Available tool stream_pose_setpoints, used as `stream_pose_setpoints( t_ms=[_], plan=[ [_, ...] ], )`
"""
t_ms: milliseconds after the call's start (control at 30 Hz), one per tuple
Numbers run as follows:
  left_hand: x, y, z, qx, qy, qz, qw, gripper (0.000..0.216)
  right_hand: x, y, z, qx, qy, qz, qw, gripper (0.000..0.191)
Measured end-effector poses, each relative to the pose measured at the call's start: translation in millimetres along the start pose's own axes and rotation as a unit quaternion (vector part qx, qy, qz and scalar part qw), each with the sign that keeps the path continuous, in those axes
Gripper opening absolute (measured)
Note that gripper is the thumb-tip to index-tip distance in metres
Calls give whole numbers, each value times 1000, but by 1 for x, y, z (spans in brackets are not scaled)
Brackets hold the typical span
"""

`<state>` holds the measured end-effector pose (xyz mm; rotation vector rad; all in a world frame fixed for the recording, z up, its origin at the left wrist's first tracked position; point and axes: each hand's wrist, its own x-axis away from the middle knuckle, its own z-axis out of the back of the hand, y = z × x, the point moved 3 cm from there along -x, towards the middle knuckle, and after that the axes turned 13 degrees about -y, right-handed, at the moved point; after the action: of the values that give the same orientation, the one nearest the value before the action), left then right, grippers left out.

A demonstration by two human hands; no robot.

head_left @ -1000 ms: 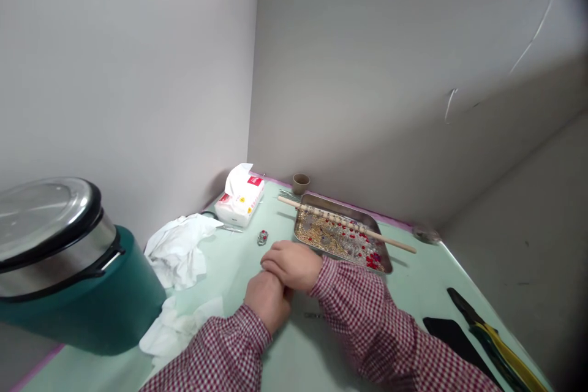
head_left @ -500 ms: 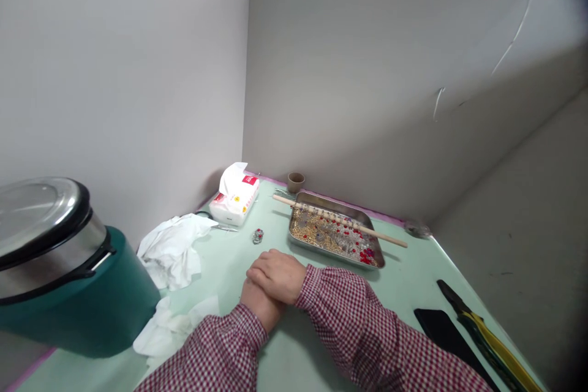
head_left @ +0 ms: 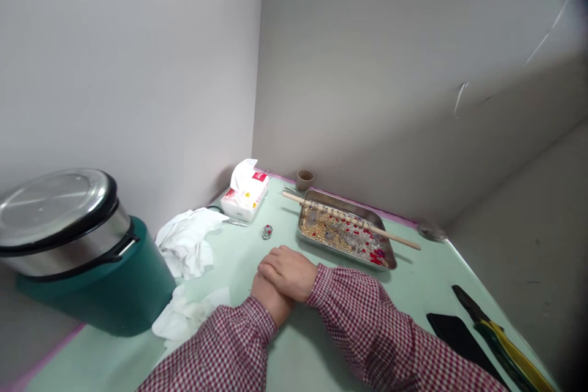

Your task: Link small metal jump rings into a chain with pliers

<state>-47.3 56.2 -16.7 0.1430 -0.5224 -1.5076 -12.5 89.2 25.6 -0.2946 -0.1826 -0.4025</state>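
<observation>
My right hand (head_left: 289, 272) lies on top of my left hand (head_left: 271, 305) on the pale green table, its fingers closed together over it. Most of my left hand is covered and its fingers do not show. Both sleeves are red-and-white checked. Just beyond the hands stands a steel tray (head_left: 342, 253) filled with gold, red and silver beads. A wooden stick (head_left: 399, 241) carrying a row of beads lies across the tray. A small shiny bead piece (head_left: 266, 232) sits on the table to the left of the tray, a little ahead of my fingers.
A green bin with a steel lid (head_left: 78, 251) stands at the left, with crumpled white tissues (head_left: 186, 242) beside it. At the back are a tissue pack (head_left: 245, 193) and a small cup (head_left: 304, 179). A black phone (head_left: 454, 334) and yellow-handled pliers (head_left: 500, 349) lie at right.
My stacked hands have slid a little toward me and stay one over the other. The view has shifted slightly; nothing on the table has moved.
</observation>
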Motion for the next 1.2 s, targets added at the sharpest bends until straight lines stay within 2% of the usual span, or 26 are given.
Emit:
stream_pose_setpoints(
  t_ms=[100, 233, 400, 567, 767, 933, 1200],
  plan=[
    [0, 0, 0, 1, 1, 19, 1000, 40, 1, 0, 2, 10, 1, 17, 1000, 36],
    [5, 0, 5, -1, 5, 0, 1000, 39, -1, 7, 13, 8, -1, 23, 1000, 34],
    [9, -2, 11, 18, 2, -18, 1000, 31, -19, 29, 29, 60, 51, -76, 994, 23],
    [9, -1, 12, 0, 1, -21, 1000, 26, -42, 39, 23, 119, 48, -128, 984, 23],
    [10, -2, 12, 0, -2, -17, 1000, 26, -44, 45, 17, 134, 51, -116, 983, 16],
    [9, -2, 11, -1, 8, -31, 999, 24, -35, 57, 24, 112, 80, -133, 982, 19],
    [9, -4, 9, 7, 20, -38, 999, 24, -31, 49, 19, 134, 63, -73, 986, 16]
  ],
)
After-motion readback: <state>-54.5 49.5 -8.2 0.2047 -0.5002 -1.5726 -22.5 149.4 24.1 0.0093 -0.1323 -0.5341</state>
